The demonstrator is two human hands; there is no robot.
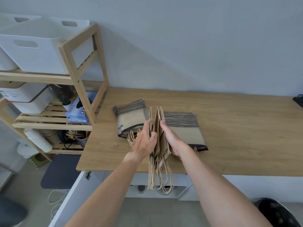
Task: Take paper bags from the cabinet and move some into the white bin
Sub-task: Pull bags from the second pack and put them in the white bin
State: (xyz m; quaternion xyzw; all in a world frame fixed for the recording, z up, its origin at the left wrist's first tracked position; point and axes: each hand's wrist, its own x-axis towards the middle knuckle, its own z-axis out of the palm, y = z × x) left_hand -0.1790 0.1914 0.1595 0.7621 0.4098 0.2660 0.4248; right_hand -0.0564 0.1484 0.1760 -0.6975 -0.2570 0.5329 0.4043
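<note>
Two hands held a stack of bags point(158, 138) on edge between them above the counter point(237, 136): the left hand point(145, 139) at nine o'clock, fingers curled into the stack, the right hand point(174, 139) at three o'clock, gripping the other face. Brown and flat-folded, the bags fanned at the top, their twisted paper handles hanging toward six o'clock past the counter's edge. Wrapped packs point(183, 130) of the same bags lay on the counter at either side. White bins point(32, 51) sat on the shelf point(77, 76) at ten o'clock.
</note>
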